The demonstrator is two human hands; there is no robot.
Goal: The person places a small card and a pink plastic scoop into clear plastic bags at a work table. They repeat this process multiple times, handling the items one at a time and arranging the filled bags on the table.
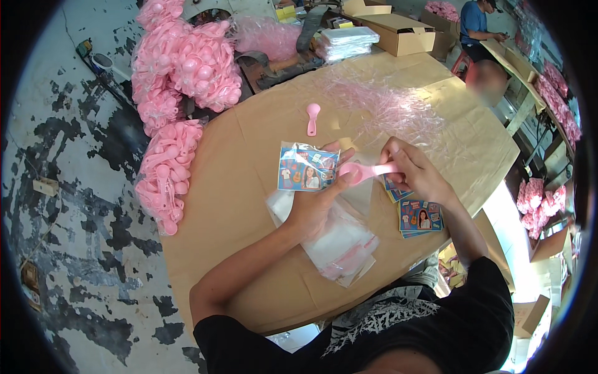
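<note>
My left hand [313, 210] is closed on a clear plastic bag with a blue printed card [293, 174] in it, above the table. Between the fingers of my right hand [418, 171] is the handle of a pink plastic spoon [377, 170]. The spoon's bowl points left, close to my left thumb and the card's right side; whether it touches the bag I cannot tell. Below my left hand lies a pile of flat clear bags [339, 246]. Stacked blue cards [421, 217] rest beneath my right forearm, partly hidden. A second pink spoon [313, 118] lies alone beyond my left hand.
Bulging bags of pink spoons [165, 168] line the table's left edge. Loose clear plastic strips [398, 109] spread over the far part of the brown-covered table [230, 181]. Behind stand a stack of clear packs [347, 43] and an open carton [398, 37]. Another person [476, 28] works far right.
</note>
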